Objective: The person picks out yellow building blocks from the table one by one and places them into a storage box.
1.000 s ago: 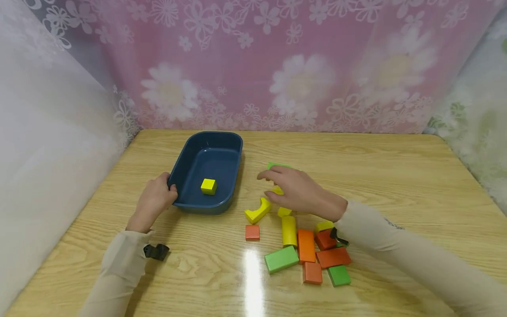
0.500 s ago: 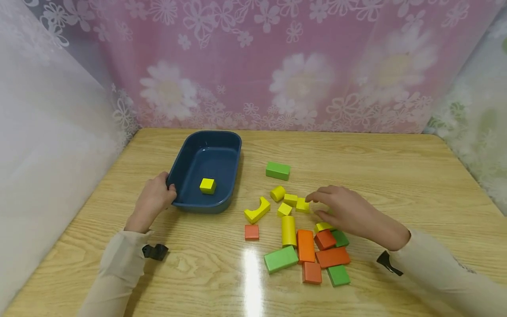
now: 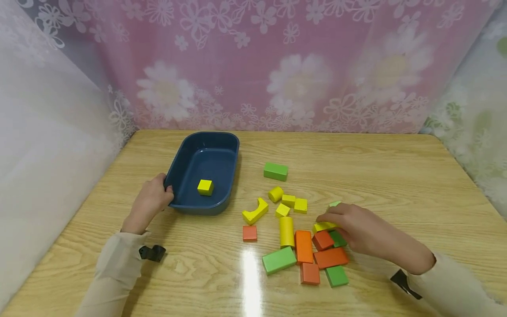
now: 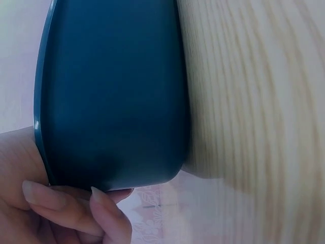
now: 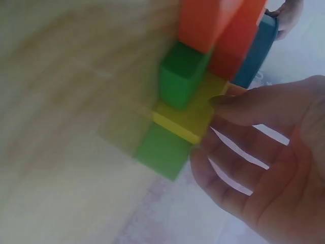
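Observation:
My left hand (image 3: 147, 203) grips the near left rim of a deep blue plastic tub (image 3: 233, 176). In the left wrist view, fingers (image 4: 66, 208) curl under its rim. A yellow cube (image 3: 205, 187) lies inside the tub. My right hand (image 3: 366, 229) is at the right of the block pile, thumb and fingertips around a flat yellow block (image 5: 188, 117). Beside that block are a dark green block (image 5: 180, 76) and a light green block (image 5: 165, 150). A red block (image 3: 323, 241) lies just in front of it, and the right fingers partly cover it in the head view.
Several small yellow blocks (image 3: 300, 206) and a yellow arch (image 3: 255, 211) lie between tub and pile. A green block (image 3: 275, 171) stands farther back. Nearer are a yellow cylinder (image 3: 287, 232), an orange block (image 3: 303, 246) and a light green block (image 3: 279, 260). A pink curtain (image 3: 253, 66) hangs behind the table.
My right hand has moved right and toward me, from over the small yellow blocks to the flat yellow block in the pile. The left hand keeps its grip on the tub.

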A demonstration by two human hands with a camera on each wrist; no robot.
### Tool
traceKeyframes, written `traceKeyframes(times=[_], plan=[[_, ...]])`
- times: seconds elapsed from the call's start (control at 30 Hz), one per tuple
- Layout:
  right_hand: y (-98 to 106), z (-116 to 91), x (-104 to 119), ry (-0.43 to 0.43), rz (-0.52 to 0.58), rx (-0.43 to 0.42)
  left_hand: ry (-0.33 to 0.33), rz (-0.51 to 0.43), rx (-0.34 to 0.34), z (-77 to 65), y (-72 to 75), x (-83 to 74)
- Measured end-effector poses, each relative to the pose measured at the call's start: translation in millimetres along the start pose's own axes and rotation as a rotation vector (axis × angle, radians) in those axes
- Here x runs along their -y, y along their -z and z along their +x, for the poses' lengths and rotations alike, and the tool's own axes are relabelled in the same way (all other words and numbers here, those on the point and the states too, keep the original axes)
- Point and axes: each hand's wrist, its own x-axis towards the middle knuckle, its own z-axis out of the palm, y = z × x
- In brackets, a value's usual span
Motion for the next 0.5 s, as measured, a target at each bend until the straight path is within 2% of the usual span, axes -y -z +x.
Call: traceKeyframes(times=[0.23,0.5], plan=[[-8.9,-1.0,1.3,-0.054,0.036,0.049,-0.002,0.001,0.023,1.1,-1.5,0.5],[-13.3,4.0,0.4,-0.065,0.07,0.017,0.01,-0.005,0.016,2.0,-1.8,0.9]])
